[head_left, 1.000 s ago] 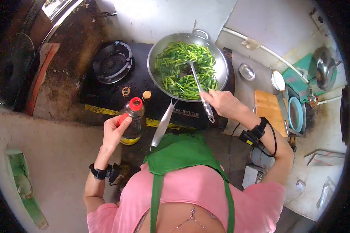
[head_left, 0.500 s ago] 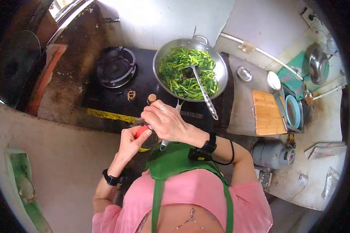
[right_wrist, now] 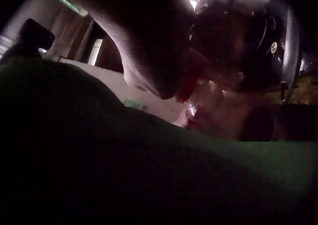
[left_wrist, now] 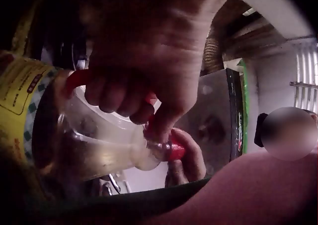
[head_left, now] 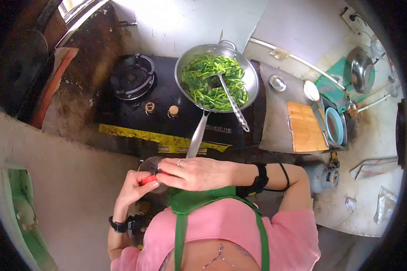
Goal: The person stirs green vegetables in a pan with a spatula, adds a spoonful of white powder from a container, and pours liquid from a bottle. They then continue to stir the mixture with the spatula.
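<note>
In front of the apron my left hand (head_left: 132, 186) grips the red handle (head_left: 148, 179) of a clear plastic bottle (head_left: 151, 165). The left wrist view shows the bottle's yellow label (left_wrist: 20, 101) and my fingers curled round the handle. Reaching across from the right, my right hand (head_left: 199, 174) pinches the red bottle cap (left_wrist: 175, 149) at the neck. The right wrist view is dark, with the right hand covering much of the bottle top. Beyond the hands, a wok (head_left: 254, 86) holds chopped green vegetables (head_left: 215, 83). A metal spatula (head_left: 233, 103) leans in it, its handle over the rim.
The wok's long handle (head_left: 198, 135) points toward my body, close above the right hand. Left of the wok is a bare burner (head_left: 133, 77) on the black stove. A cutting board (head_left: 306, 128), a small metal bowl (head_left: 277, 83) and a blue basin (head_left: 334, 126) stand to the right.
My right hand has let go of the spatula and moved left and down to the bottle's cap. The left hand and bottle have come nearer my body. The spatula stays in the wok.
</note>
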The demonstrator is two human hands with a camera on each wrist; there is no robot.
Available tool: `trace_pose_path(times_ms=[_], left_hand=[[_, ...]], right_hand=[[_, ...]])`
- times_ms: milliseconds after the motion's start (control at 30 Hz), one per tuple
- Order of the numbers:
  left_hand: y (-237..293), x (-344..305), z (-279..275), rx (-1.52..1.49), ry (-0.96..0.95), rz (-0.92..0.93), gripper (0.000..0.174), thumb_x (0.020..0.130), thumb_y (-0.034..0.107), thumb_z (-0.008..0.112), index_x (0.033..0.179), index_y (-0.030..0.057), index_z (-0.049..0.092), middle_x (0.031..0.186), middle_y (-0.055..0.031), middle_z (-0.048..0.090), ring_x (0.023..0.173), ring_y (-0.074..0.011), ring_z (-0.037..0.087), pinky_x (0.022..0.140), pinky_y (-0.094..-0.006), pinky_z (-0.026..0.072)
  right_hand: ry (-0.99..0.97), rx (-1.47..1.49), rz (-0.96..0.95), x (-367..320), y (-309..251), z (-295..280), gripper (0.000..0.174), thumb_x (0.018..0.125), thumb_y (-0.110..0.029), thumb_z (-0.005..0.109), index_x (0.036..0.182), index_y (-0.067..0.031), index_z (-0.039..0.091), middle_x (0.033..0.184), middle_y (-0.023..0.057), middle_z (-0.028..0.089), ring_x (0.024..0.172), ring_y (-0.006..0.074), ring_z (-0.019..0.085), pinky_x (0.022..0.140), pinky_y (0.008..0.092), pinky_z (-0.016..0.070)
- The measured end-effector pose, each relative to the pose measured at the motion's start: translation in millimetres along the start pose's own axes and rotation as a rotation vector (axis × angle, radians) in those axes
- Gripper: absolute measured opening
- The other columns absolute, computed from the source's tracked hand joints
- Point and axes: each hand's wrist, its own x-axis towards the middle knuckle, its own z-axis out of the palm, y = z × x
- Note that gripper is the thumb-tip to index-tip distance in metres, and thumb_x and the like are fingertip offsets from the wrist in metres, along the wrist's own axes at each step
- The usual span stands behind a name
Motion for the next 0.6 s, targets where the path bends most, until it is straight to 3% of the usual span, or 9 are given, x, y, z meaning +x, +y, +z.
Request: trace_pose_path(times_ms=[67,167,200,233,333,400,500,567,600], left_hand=[[-3,-20,6,0.024,0.020,-0.001,0.028,0.078,0.016,0.069,0.062,0.0003,0.052,0.051,0.0015,0.037,0.051,-0.0054,0.033,0.045,-0.0264,0.0276],[-5,-56,30,0.011,0.042,-0.034,0.031,0.077,0.019,0.070,0.060,0.0013,0.050,0.051,0.0030,0.039,0.051,-0.0053,0.034,0.045,-0.0255,0.0271],[-3,-68,41,-0.050,0.081,-0.114,0.031,0.077,0.018,0.070,0.060,0.0015,0.051,0.052,0.0041,0.041,0.052,-0.0048,0.035,0.045,-0.0250,0.0270],[-2,-75,51,-0.110,0.112,-0.190,0.030,0.077,0.018,0.070,0.060,0.0017,0.051,0.053,0.0053,0.042,0.052,-0.0043,0.036,0.046,-0.0245,0.0270],[-4,-101,82,-0.162,0.113,-0.255,0.029,0.077,0.018,0.070,0.060,0.0015,0.053,0.055,0.0065,0.045,0.054,-0.0035,0.037,0.046,-0.0237,0.0275],[-3,-109,108,-0.192,0.119,-0.285,0.028,0.077,0.018,0.070,0.061,0.0007,0.054,0.055,0.0063,0.045,0.055,-0.0033,0.037,0.047,-0.0235,0.0276],[-21,-128,141,-0.152,0.203,-0.348,0.025,0.078,0.019,0.069,0.065,0.0004,0.058,0.057,0.0084,0.044,0.055,-0.0038,0.038,0.048,-0.0242,0.0287],[-22,-126,178,-0.133,0.415,-0.424,0.029,0.079,0.022,0.068,0.065,0.0002,0.056,0.054,0.0041,0.041,0.054,-0.0053,0.037,0.048,-0.0263,0.0310],[-40,-124,190,0.009,0.463,-0.395,0.031,0.080,0.024,0.068,0.066,-0.0001,0.056,0.053,0.0000,0.043,0.053,-0.0064,0.038,0.048,-0.0277,0.0332]], right_hand=[[-0.059,-0.184,-0.098,3,-11,-6,0.040,0.072,-0.012,0.060,0.106,0.0060,0.049,0.093,0.0152,0.052,0.075,0.0229,0.056,0.064,0.0313,0.0492],[-0.079,-0.071,-0.165,-8,-19,6,0.032,0.076,-0.015,0.057,0.100,0.0051,0.050,0.080,0.0096,0.051,0.070,0.0221,0.054,0.059,0.0323,0.0470],[0.026,-0.079,-0.270,-11,-16,19,0.027,0.079,-0.020,0.054,0.094,0.0022,0.050,0.072,0.0056,0.048,0.067,0.0203,0.053,0.056,0.0304,0.0451],[0.029,-0.094,-0.253,-13,-19,22,0.027,0.079,-0.020,0.054,0.094,0.0022,0.050,0.072,0.0056,0.048,0.067,0.0203,0.053,0.056,0.0304,0.0451],[0.138,-0.213,-0.469,-31,-31,35,0.027,0.076,-0.023,0.057,0.091,-0.0002,0.051,0.068,0.0044,0.046,0.065,0.0185,0.053,0.053,0.0280,0.0434],[0.193,-0.161,-0.667,-46,-38,56,0.022,0.073,-0.023,0.059,0.079,-0.0034,0.053,0.063,0.0028,0.045,0.058,0.0173,0.052,0.047,0.0273,0.0418],[0.254,-0.079,-0.529,-66,-46,92,0.019,0.070,-0.022,0.060,0.066,-0.0061,0.049,0.055,0.0014,0.043,0.049,0.0177,0.050,0.041,0.0290,0.0406],[0.277,0.035,-0.453,-82,-44,122,0.021,0.069,-0.021,0.059,0.059,-0.0083,0.046,0.049,0.0007,0.042,0.045,0.0189,0.049,0.038,0.0300,0.0405],[0.244,0.008,-0.267,-94,-43,134,0.020,0.069,-0.021,0.059,0.060,-0.0086,0.046,0.050,0.0029,0.045,0.046,0.0208,0.052,0.039,0.0319,0.0422]])
